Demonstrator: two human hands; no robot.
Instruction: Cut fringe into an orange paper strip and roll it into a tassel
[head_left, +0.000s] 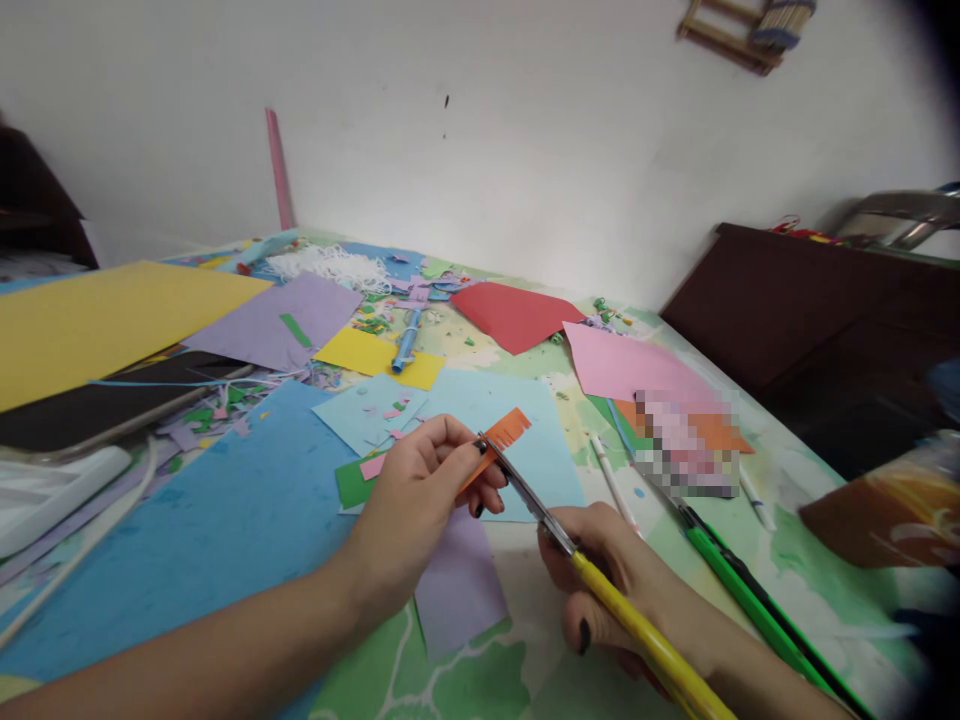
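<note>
Between the thumb and fingers of my left hand [427, 480] is a small orange paper strip [510, 430], its far edge cut into a fringe. My right hand [607, 580] grips yellow-handled scissors [630, 615]. Their narrow metal blades reach up to the strip, close by my left thumb; whether the blades are parted is hard to make out. Below my hands lie a light blue sheet [525, 400], a green piece [356, 485] with a pink scrap on it, and a lilac paper [461, 590].
A blue sheet [247, 530] and a phone [112, 400] lie on the left. Red paper [517, 315], pink paper [637, 365], white shreds [330, 268] and a rolled blue paper [406, 342] are farther back. A green cutter [757, 600] lies right, near an orange-brown packet [885, 515].
</note>
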